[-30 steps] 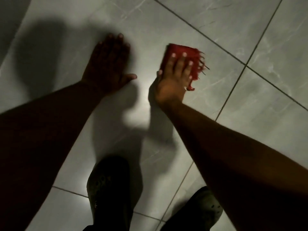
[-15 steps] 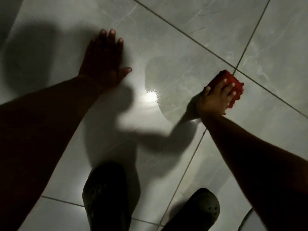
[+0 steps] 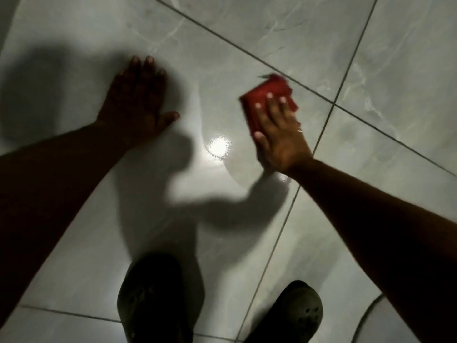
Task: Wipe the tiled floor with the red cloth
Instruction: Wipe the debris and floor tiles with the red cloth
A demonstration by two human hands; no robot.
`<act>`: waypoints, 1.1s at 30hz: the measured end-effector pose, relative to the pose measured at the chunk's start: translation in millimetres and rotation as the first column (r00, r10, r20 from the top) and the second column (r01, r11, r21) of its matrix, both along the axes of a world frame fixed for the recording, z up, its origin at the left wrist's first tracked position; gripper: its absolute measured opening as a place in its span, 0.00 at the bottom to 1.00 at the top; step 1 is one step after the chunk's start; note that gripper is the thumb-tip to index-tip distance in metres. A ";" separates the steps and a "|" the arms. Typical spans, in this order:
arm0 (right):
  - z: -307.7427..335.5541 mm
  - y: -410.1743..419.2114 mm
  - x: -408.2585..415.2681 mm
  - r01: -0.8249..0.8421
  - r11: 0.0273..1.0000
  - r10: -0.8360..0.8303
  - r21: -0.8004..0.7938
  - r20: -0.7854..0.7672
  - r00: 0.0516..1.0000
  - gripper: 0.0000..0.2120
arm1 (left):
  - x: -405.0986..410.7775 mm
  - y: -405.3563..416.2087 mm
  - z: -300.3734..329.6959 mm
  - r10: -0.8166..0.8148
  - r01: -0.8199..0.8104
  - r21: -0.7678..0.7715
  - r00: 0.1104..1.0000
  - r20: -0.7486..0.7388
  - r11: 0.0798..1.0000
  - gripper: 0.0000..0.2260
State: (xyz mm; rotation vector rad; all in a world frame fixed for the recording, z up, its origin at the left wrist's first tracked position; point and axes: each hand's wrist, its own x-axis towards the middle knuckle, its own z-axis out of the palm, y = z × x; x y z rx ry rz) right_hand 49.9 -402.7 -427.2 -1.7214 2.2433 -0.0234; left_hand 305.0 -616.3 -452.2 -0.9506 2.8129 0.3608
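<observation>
A folded red cloth lies flat on the pale grey tiled floor, right of centre. My right hand presses down on it with fingers spread, covering its near half; a ring shows on one finger. My left hand rests palm-down on the floor to the left, fingers apart, holding nothing, in deep shadow. A wet, glossy patch with a bright light reflection lies between the two hands.
Two dark perforated clogs stand on the tile at the bottom edge. Dark grout lines cross just right of the cloth. A thin dark curved line shows at the bottom right. Arm shadows darken the left tile.
My right hand swept the cloth from the middle out to the grout crossing on the right, then back leftward. My left hand has stayed planted on the floor.
</observation>
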 end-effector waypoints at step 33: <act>5.2 -55.4 -8.7 0.628 0.768 -0.631 0.125 -0.024 0.776 0.30 | -9.0 2.7 17.4 -0.026 0.022 0.033 0.992 0.127 0.999 0.41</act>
